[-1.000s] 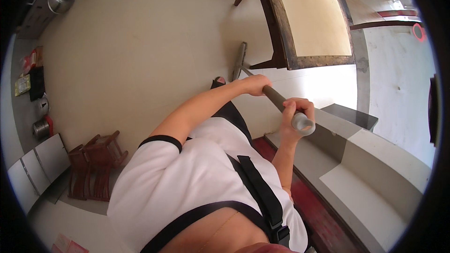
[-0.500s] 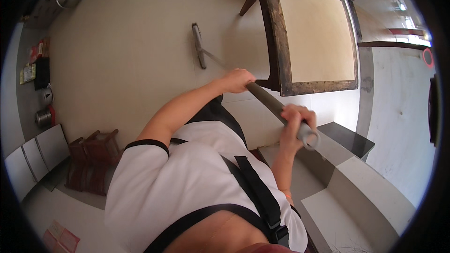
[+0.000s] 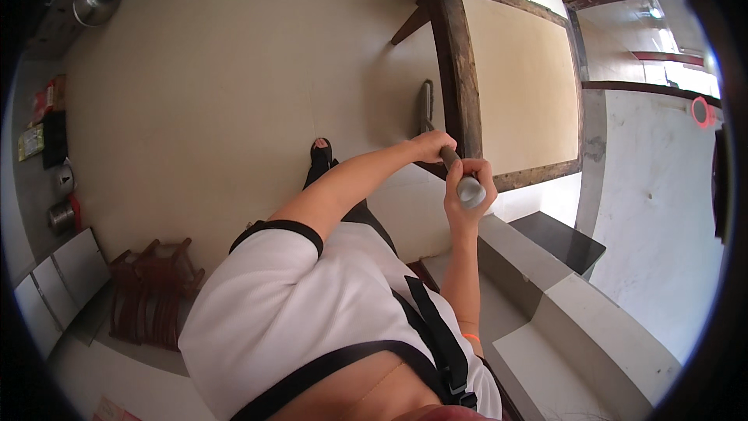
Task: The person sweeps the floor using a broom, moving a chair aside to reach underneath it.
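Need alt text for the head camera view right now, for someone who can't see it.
Seen from above, a person grips a long grey handle with both hands, left hand lower, right hand near its top end. Its head rests on the beige floor beside a dark-framed wooden table.

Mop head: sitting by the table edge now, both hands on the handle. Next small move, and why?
Probably draw the mop head back along the floor toward the foot. Left hand and right hand grip the handle, and the table blocks further reach.
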A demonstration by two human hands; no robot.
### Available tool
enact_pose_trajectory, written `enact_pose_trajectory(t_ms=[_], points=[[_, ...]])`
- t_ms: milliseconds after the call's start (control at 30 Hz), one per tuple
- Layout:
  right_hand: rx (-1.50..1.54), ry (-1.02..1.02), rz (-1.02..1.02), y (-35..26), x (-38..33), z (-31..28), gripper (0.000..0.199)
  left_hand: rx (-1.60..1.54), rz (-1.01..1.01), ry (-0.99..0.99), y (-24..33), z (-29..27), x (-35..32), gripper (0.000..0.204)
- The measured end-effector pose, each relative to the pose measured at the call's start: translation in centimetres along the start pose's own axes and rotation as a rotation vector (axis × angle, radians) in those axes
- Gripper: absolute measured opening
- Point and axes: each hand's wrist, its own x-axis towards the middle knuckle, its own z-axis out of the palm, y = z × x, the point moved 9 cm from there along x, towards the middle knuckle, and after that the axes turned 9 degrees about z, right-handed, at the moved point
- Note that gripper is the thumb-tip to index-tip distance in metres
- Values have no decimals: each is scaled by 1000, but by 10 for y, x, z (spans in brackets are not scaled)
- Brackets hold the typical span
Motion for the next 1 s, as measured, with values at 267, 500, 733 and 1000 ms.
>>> enact_pose_trajectory(t_ms=[267, 500, 733, 1000], points=[[161, -42, -66, -51, 39, 47, 14, 173, -151, 13, 14, -112, -47, 8], [457, -83, 76, -50, 38, 97, 13, 393, -283, 154, 14, -197, -102, 7], [393, 158, 102, -70, 13, 6, 9, 161, -16, 214, 63, -149, -76, 7], [101, 19, 1, -100, -15, 4, 8, 42, -57, -3, 72, -90, -79, 15]])
